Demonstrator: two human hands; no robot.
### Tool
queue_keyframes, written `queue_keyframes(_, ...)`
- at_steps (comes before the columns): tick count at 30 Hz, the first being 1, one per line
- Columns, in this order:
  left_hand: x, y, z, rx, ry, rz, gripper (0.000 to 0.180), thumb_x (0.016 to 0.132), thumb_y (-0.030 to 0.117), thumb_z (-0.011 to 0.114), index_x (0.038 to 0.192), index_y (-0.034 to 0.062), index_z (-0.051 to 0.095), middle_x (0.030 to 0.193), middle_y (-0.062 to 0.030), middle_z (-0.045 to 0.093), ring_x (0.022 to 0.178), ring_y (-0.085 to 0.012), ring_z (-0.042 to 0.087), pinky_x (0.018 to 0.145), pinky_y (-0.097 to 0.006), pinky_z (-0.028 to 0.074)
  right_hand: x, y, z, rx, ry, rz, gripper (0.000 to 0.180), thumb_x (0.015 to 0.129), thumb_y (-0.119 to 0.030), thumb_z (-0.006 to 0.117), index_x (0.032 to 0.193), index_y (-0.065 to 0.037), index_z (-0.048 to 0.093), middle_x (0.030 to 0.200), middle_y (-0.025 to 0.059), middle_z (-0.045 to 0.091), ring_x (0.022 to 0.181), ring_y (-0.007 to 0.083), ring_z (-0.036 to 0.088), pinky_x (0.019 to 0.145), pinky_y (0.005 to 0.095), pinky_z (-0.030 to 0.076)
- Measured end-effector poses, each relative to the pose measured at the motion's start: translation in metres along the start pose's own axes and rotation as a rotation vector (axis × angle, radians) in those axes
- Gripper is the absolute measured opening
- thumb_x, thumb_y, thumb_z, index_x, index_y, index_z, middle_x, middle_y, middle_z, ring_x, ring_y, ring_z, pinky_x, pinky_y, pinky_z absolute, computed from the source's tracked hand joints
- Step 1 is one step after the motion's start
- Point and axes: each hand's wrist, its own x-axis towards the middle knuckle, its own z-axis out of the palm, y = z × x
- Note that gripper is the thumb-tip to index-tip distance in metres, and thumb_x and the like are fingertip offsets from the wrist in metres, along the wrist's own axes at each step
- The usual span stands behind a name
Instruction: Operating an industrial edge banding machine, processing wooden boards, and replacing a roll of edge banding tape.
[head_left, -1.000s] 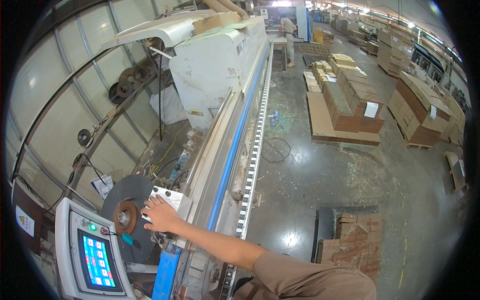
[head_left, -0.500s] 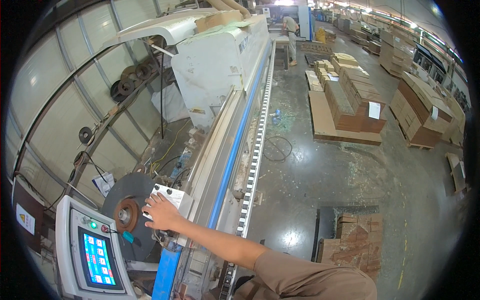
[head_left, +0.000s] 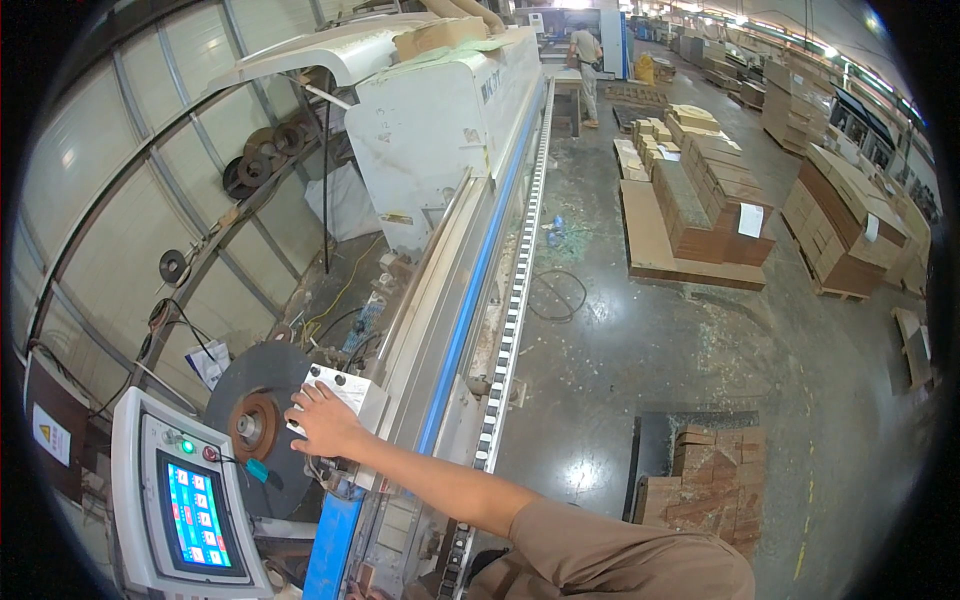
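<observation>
My right hand (head_left: 328, 421) lies palm down over the white box (head_left: 352, 391) at the near end of a long machine. Its fingers are spread across the box's left side, and they do not wrap round anything I can see. Dark round knobs or buttons show on the box's top, just beyond the fingers. My bare forearm and brown sleeve come in from the lower right, across the machine's rail. Left of the hand is a large dark reel (head_left: 262, 410) with a brown hub. A control panel (head_left: 195, 500) with a lit screen stands nearer. My left hand is not seen.
A blue strip (head_left: 462, 345) and a chain conveyor (head_left: 507, 350) run away along the machine (head_left: 430, 140). Stacked boards (head_left: 705, 205) stand on the floor to the right, with another stack (head_left: 710, 480) nearer. Far off, another person (head_left: 585, 70) stands by a table.
My right hand stays on the white box with almost no movement. The distant person has shifted to a more upright stance.
</observation>
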Motion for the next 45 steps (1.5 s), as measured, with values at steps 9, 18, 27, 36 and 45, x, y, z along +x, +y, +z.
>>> queue_keyframes(9, -0.008, -0.027, 0.018, -0.052, -0.037, -0.011, 0.048, 0.093, 0.032, 0.071, 0.135, 0.0087, 0.071, 0.100, -0.0286, 0.071, 0.088, -0.0480, 0.068, 0.079, -0.057, 0.056, 0.000, 0.000, 0.000, -0.003, 0.003, 0.001, 0.062, 0.087, -0.051, 0.075, 0.135, -0.012, 0.068, 0.147, 0.0182, 0.057, 0.148, 0.0403, 0.043, 0.128, 0.0549, 0.027)
queue_keyframes(18, 0.001, 0.005, -0.006, -0.020, -0.048, -0.086, 0.046, 0.093, 0.029, 0.070, 0.134, 0.0070, 0.071, 0.101, -0.0304, 0.071, 0.088, -0.0488, 0.069, 0.078, -0.057, 0.057, -0.001, 0.002, 0.001, 0.008, 0.022, -0.001, 0.062, 0.086, -0.049, 0.076, 0.134, -0.011, 0.068, 0.145, 0.0187, 0.058, 0.147, 0.0410, 0.045, 0.128, 0.0547, 0.029)
queue_keyframes(27, 0.000, 0.000, -0.002, 0.003, -0.006, -0.033, 0.045, 0.090, 0.023, 0.071, 0.131, 0.0044, 0.072, 0.099, -0.0296, 0.072, 0.082, -0.0477, 0.069, 0.073, -0.057, 0.058, -0.001, 0.002, 0.003, 0.008, 0.037, -0.006, 0.062, 0.086, -0.049, 0.076, 0.133, -0.010, 0.068, 0.145, 0.0190, 0.058, 0.147, 0.0411, 0.045, 0.128, 0.0545, 0.029)
queue_keyframes(36, -0.004, -0.027, 0.019, 0.038, 0.037, 0.200, 0.044, 0.091, 0.025, 0.071, 0.131, 0.0048, 0.072, 0.098, -0.0303, 0.071, 0.084, -0.0477, 0.068, 0.074, -0.057, 0.057, 0.000, -0.001, 0.001, 0.014, 0.025, -0.009, 0.062, 0.087, -0.049, 0.075, 0.134, -0.010, 0.068, 0.146, 0.0201, 0.058, 0.148, 0.0417, 0.044, 0.128, 0.0550, 0.028)
queue_keyframes(45, 0.002, 0.005, -0.004, 0.007, -0.011, -0.025, 0.044, 0.091, 0.027, 0.073, 0.128, 0.0025, 0.072, 0.096, -0.0293, 0.070, 0.081, -0.0468, 0.068, 0.073, -0.056, 0.057, -0.001, 0.000, -0.001, 0.015, 0.005, 0.012, 0.061, 0.087, -0.048, 0.075, 0.134, -0.011, 0.068, 0.147, 0.0196, 0.057, 0.148, 0.0412, 0.044, 0.128, 0.0552, 0.027)
